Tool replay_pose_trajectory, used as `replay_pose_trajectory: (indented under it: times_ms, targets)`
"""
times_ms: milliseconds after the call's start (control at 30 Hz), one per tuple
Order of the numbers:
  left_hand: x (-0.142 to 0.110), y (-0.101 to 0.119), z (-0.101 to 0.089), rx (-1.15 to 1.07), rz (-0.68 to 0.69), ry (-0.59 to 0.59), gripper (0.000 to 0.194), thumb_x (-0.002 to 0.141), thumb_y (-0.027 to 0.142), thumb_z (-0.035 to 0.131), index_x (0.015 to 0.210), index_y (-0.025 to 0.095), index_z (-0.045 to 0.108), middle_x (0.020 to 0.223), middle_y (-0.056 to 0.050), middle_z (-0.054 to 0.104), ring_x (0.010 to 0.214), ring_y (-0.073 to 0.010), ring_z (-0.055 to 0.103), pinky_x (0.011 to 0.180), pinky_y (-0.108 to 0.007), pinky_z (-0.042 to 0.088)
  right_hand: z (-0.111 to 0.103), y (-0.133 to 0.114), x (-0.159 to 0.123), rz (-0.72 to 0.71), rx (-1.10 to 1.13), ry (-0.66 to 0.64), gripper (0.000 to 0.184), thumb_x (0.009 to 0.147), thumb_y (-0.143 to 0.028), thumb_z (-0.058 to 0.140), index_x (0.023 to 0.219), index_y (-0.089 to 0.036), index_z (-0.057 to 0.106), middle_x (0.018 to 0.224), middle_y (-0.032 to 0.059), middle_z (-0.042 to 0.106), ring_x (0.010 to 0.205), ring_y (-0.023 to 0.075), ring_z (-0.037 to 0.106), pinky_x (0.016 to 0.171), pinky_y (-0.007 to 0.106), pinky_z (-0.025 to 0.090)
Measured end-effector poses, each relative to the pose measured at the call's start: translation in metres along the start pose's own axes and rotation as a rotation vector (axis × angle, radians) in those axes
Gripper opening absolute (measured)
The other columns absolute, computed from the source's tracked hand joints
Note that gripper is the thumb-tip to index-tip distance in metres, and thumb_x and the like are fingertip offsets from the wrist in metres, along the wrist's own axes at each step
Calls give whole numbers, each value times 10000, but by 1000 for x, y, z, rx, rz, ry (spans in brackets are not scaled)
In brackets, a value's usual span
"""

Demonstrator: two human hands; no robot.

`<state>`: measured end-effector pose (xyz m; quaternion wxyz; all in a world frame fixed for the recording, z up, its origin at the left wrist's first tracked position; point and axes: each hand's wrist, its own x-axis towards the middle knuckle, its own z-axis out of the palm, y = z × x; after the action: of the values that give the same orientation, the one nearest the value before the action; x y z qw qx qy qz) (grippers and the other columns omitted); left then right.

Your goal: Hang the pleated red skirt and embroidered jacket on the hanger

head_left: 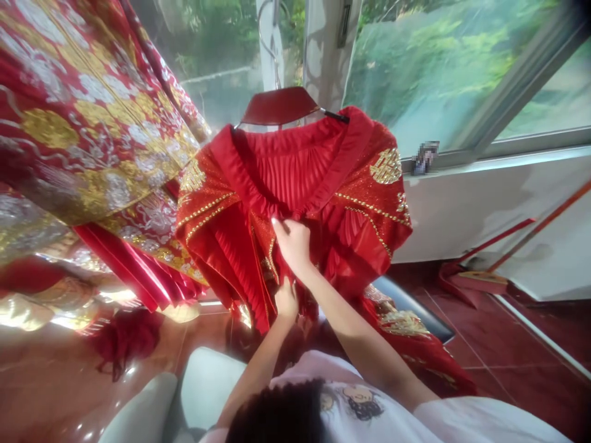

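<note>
Just below centre, toward six o'clock, the left hand (287, 299) has its fingers closed on the front of a beaded red pleated garment (289, 163); just above, the right hand (294, 243) pinches its gathered band (342, 161). It looks soft but weighty, its beading (364, 206) delicate: best held by that band. Toward twelve, a hanger (335, 115), then the window (429, 80).

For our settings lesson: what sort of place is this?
Probably an indoor costume or dressing room: a red gold-beaded garment on a metal hanger, red fabric embroidered in gold and silver, and a grey-framed glass window.
</note>
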<state>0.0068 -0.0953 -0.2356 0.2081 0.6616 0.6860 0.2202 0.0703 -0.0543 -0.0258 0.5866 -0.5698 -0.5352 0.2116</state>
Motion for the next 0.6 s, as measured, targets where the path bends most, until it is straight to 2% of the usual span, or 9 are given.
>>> replay_pose_trajectory:
  times_ms: [100,233,300,400,433,467,500,567,600]
  targets:
    - [-1,-5,-5,-34,-7,13,333,977,254,350,1184,129,579,849,-106,723,767,-202,701,673,-257,478,-17,-4,-13,-125,-78,-54,414,889,-345,461,516,-194,364,474,-22,401,470,90,327,544,251,264]
    - [0,-5,-27,-144,-5,24,299,958,246,390,1123,130,610,800,-103,716,710,-201,688,628,-260,491,-35,11,-58,-254,-126,-184,423,908,-354,435,523,-189,380,475,-13,428,457,94,379,527,239,287]
    - [-1,3,-50,-222,0,61,310,964,226,345,1056,125,623,876,-116,717,778,-182,686,675,-250,512,-30,27,-79,-248,-127,-243,406,917,-322,406,534,-188,411,494,2,484,465,102,433,528,234,313]
    - [-4,28,-96,-495,43,281,381,983,268,277,1123,122,601,1146,-136,667,1049,-174,640,899,-277,500,-16,47,-92,-189,-136,-260,388,931,-295,382,572,-185,479,554,31,567,504,121,501,544,235,345]
    - [-6,39,-112,-605,89,356,390,983,312,297,1164,140,597,1211,-124,642,1125,-179,606,966,-298,472,-14,49,-91,-171,-135,-288,377,932,-286,390,589,-182,505,575,37,588,516,124,515,550,235,352]
    - [-6,50,-127,-661,145,374,375,972,343,347,1172,164,608,1232,-104,633,1166,-183,579,1005,-310,445,-14,50,-89,-150,-133,-334,354,926,-270,407,608,-177,531,594,39,606,524,125,525,554,233,359]
    - [-7,60,-140,-707,200,346,348,956,359,397,1132,175,634,1171,-88,657,1128,-181,593,989,-307,449,-16,48,-84,-128,-134,-389,322,911,-253,438,621,-173,553,605,37,619,526,123,531,555,230,363]
    - [-5,75,-156,-787,267,258,300,936,362,446,966,169,674,891,-47,683,872,-151,636,826,-266,489,-30,40,-71,-84,-137,-498,286,866,-249,518,597,-167,573,574,25,611,507,119,523,538,228,358]
    - [-4,79,-159,-829,279,238,299,933,360,451,888,164,672,757,-21,644,738,-130,610,733,-244,481,-39,36,-62,-60,-134,-510,295,846,-272,557,572,-164,576,547,19,599,495,118,513,528,228,353]
